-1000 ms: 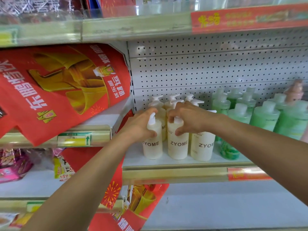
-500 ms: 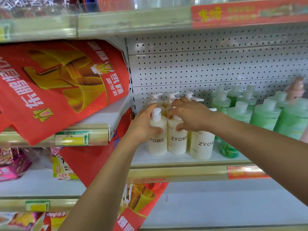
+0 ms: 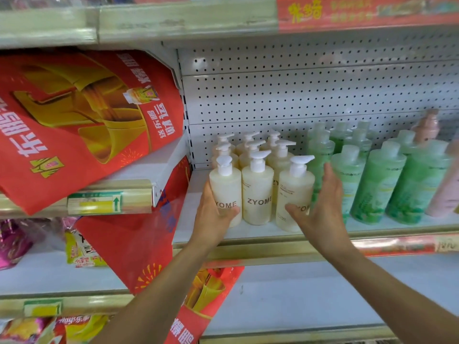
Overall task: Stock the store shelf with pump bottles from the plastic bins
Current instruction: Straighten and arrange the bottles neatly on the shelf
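Perforated white back panel (image 3: 310, 95), fitted behind a store shelf (image 3: 196, 214) with a gold front rail (image 3: 273, 247). Stock is listed from the shelf's left end.

Item 1. Cream pump bottles (image 3: 248, 157), labelled ZYOME, are set upright in three files running front to back. They are packed against the left end, judged so that the brand is kept in one block. The front row is made up of the front-left bottle (image 3: 224, 187), the middle bottle (image 3: 257, 194) and the front-right bottle (image 3: 295, 194). The last appears to stand slightly forward, with a small gap beside it.

Item 2. Green bottles (image 3: 380, 184) are ranked just beside the cream block on its right. One pink bottle (image 3: 427, 127) is seen behind them.

Item 3. A red banner (image 3: 82, 120) is draped over the adjoining shelf to the left, with snack packets (image 3: 79, 254) stored beneath.

Hands. The left hand (image 3: 213, 214) is wrapped round the outer side of the front-left bottle, with the thumb laid across the label and the fingers hidden behind. The right hand (image 3: 320, 209) is held flat with its fingers straight and pointing up, slipped between the front-right bottle and the nearest green one. Its palm is turned to the cream bottle and its thumb is laid across that bottle's lower front. The row is thus bracketed on both flanks, judged to be for closing the gap and squaring the labels outward.

Plastic bins are not in view.
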Demonstrator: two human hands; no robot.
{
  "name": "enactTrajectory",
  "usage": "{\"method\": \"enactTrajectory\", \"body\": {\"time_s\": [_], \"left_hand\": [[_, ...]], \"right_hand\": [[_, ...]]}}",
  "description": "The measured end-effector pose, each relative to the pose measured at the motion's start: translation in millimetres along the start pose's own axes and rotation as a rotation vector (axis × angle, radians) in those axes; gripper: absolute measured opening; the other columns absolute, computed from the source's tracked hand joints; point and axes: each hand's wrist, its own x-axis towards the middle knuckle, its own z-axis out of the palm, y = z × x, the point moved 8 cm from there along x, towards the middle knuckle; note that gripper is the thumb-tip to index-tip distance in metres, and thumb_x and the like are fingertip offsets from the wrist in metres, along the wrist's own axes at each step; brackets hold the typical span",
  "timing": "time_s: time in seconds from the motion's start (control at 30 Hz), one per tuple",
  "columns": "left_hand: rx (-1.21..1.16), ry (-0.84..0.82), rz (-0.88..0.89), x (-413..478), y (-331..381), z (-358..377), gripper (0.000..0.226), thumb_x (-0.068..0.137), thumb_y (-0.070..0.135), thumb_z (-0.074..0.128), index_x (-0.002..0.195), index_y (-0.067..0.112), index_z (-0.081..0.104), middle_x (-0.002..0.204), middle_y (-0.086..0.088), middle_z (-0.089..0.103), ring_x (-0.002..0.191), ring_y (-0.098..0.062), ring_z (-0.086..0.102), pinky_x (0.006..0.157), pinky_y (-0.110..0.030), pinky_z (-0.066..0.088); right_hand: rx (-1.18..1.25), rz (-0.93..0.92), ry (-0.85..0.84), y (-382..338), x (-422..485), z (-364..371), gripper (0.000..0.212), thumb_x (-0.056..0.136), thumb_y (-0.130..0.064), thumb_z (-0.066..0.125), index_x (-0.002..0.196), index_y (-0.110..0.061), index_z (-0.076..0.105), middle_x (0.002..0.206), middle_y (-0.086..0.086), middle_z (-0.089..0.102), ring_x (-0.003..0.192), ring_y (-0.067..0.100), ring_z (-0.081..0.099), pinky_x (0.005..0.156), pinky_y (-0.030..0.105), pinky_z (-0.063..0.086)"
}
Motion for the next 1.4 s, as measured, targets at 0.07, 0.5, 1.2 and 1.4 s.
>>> {"method": "enactTrajectory", "body": {"time_s": [0.07, 0.5, 1.2, 1.4], "left_hand": [[-0.007, 0.009, -0.033, 1, -7, 5, 0.092, 0.074, 0.011, 0.079, 0.147, 0.033, 0.027, 0.132, 0.005, 0.057, 0.119, -0.016, 0.056, 0.097, -0.039, 0.049], [0.011, 0.055, -0.034, 5, -10, 9, 0.086, 0.072, 0.017, 0.081, 0.141, 0.035, 0.032, 0.12, 0.016, 0.056, 0.11, -0.01, 0.056, 0.092, -0.035, 0.049], [0.128, 0.074, -0.037, 0, -13, 18, 0.098, 0.07, 0.023, 0.082, 0.147, 0.026, 0.021, 0.135, 0.002, 0.052, 0.119, -0.022, 0.054, 0.092, -0.036, 0.045], [0.162, 0.103, -0.046, -2, -10, 21, 0.113, 0.057, 0.032, 0.089, 0.145, 0.025, 0.019, 0.131, 0.0, 0.05, 0.116, -0.022, 0.053, 0.088, -0.036, 0.045]], "right_hand": [[0.096, 0.153, -0.106, 25, -10, 15, 0.096, 0.075, -0.012, 0.079, 0.148, -0.019, 0.017, 0.146, 0.0, 0.038, 0.136, 0.02, 0.037, 0.107, 0.037, 0.038], [0.0, 0.267, -0.187, 60, 14, 42, 0.074, 0.07, -0.027, 0.083, 0.127, -0.016, 0.037, 0.115, 0.0, 0.06, 0.104, 0.02, 0.059, 0.084, 0.035, 0.049], [-0.063, 0.305, -0.145, 62, 12, 54, 0.088, 0.058, -0.046, 0.084, 0.123, -0.017, 0.033, 0.119, 0.0, 0.056, 0.111, 0.023, 0.055, 0.085, 0.04, 0.049], [-0.09, 0.34, -0.124, 58, 9, 56, 0.107, 0.047, -0.055, 0.086, 0.129, -0.018, 0.028, 0.126, 0.001, 0.053, 0.116, 0.023, 0.052, 0.09, 0.046, 0.049]]}}
